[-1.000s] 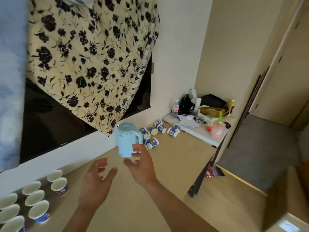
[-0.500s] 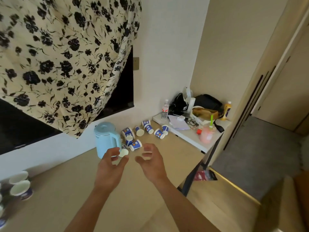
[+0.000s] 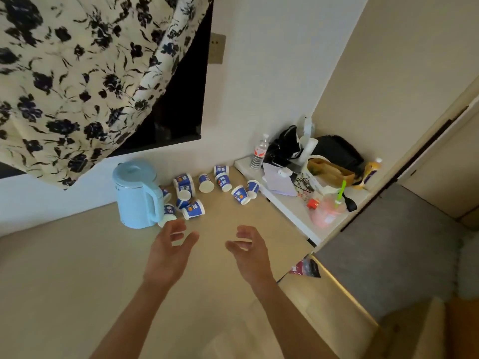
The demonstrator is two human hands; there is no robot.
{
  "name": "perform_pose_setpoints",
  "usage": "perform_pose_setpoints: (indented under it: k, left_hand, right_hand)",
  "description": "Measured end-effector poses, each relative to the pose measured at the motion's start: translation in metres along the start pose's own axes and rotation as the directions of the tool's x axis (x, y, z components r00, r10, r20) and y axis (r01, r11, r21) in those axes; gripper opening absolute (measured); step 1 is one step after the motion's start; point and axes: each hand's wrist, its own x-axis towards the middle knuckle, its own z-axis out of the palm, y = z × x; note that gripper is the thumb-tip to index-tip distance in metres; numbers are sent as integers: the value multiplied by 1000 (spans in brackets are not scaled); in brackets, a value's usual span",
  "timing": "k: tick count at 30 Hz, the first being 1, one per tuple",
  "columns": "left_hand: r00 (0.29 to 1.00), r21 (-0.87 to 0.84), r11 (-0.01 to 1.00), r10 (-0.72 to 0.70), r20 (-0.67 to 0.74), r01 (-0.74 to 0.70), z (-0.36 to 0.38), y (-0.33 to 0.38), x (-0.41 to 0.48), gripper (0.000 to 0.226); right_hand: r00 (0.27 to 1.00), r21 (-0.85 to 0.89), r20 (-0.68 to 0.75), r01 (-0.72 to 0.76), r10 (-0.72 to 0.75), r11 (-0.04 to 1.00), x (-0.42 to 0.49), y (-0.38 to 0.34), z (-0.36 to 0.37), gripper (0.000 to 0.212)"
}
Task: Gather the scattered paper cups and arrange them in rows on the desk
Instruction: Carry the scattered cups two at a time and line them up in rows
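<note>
The paper cups lie tipped over in a scatter at the far side of the worktop, just right of the blue kettle. Your left hand and right hand hover on the near side of them, each grip loosely spread and holding nothing.

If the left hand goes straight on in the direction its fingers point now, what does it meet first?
Probably the tipped paper cup lying beside the blue kettle, just ahead of the left hand. Depth is unclear, so the neighbouring cup could come first.
</note>
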Motion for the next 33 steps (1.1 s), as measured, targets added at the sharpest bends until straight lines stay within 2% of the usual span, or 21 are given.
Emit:
perform_pose_setpoints:
  k: [5,11,15,19,23,27,33]
  left_hand:
    - [995,6,997,-82,-58,82,20,-9,31,39]
    - [967,41,982,-176,-183,187,29,-28,40,41]
    - [923,30,965,-239,-300,260,48,-36,49,38]
    - [863,-13,948,-294,-412,317,74,-37,62,38]
    - [821,-12,930,-331,-465,368,98,-37,81,38]
    - [786,-22,918,-351,-510,396,112,-35,92,38]
    - [737,1,887,-384,-556,463,124,-41,95,39]
  right_hand:
    - [993,-79,115,-21,30,997,62,6,5,37]
    - [950,-208,312,40,28,977,126,21,41,40]
    - [889,-348,458,173,6,921,174,42,70,44]
    - [799,-390,597,362,-66,847,220,61,98,45]
    - [695,-448,709,575,-120,684,270,73,124,51]
    - [567,-482,811,787,-144,386,311,89,144,60]
    - [446,-431,887,892,-119,137,340,116,161,67]
